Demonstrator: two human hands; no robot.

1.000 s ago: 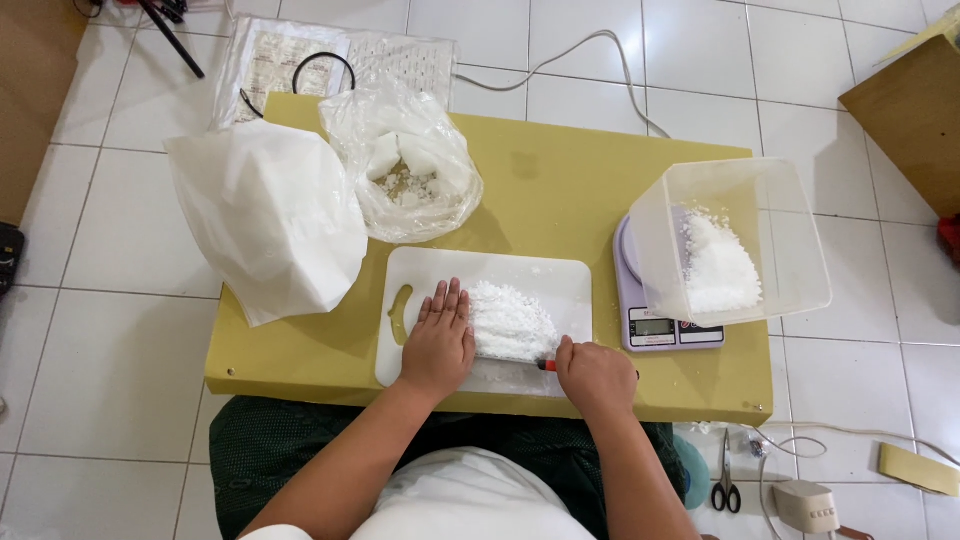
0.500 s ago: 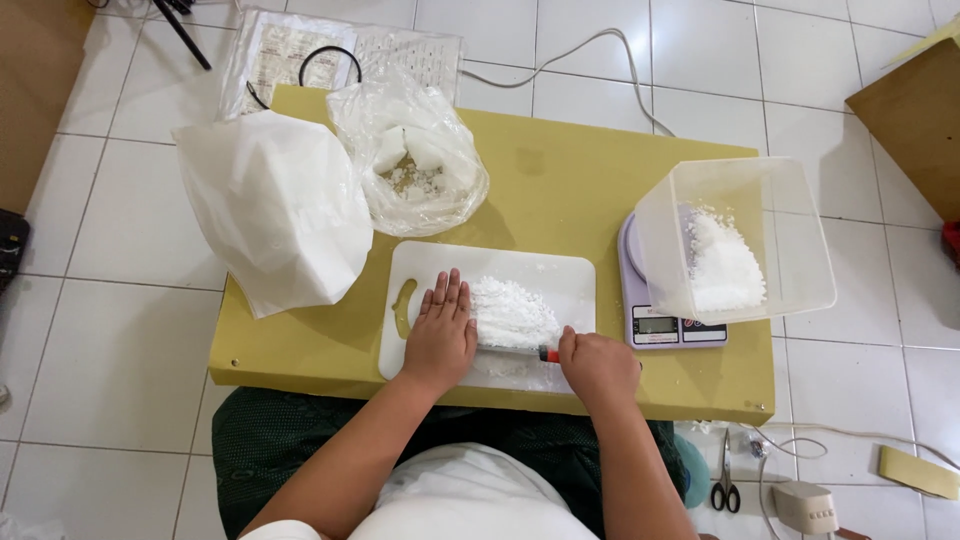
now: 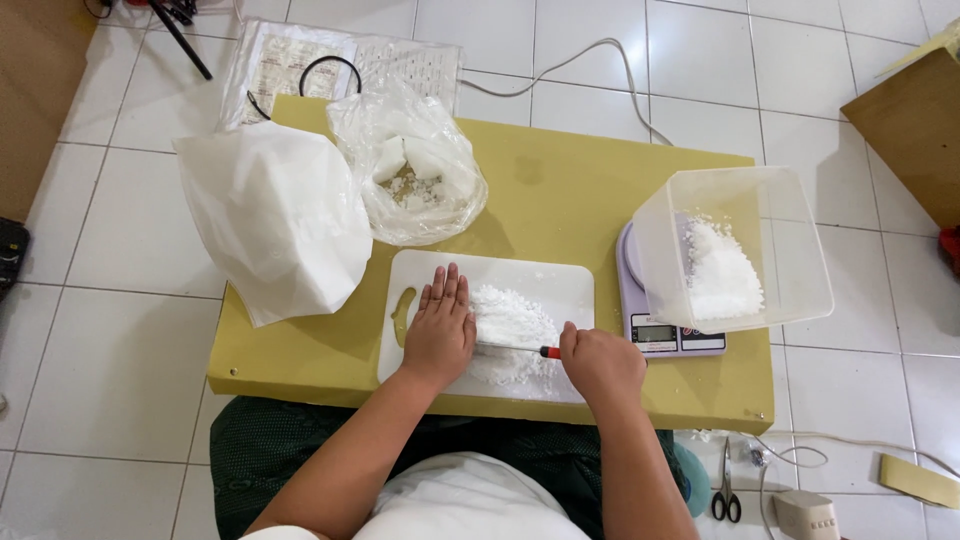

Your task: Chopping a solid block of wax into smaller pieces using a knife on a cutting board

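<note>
A white cutting board [image 3: 560, 283] lies on a low yellow table [image 3: 560, 190], with a heap of white chopped pieces [image 3: 512, 318] on it. My right hand [image 3: 602, 363] grips a knife [image 3: 520, 348] by its red-and-black handle; the blade lies flat across the heap. My left hand [image 3: 440, 328] rests flat, fingers together, on the board and the blade's far end, at the left edge of the heap.
A clear plastic tub [image 3: 735, 250] holding white pieces stands on a digital scale [image 3: 668, 338] at the right. A clear bag of white chunks [image 3: 412, 170] and a large white bag [image 3: 275, 225] sit at the back left. Scissors [image 3: 724, 490] lie on the tiled floor.
Both hands stay on the knife and board; the blade and the heap have shifted only slightly. The view has drifted a little.
</note>
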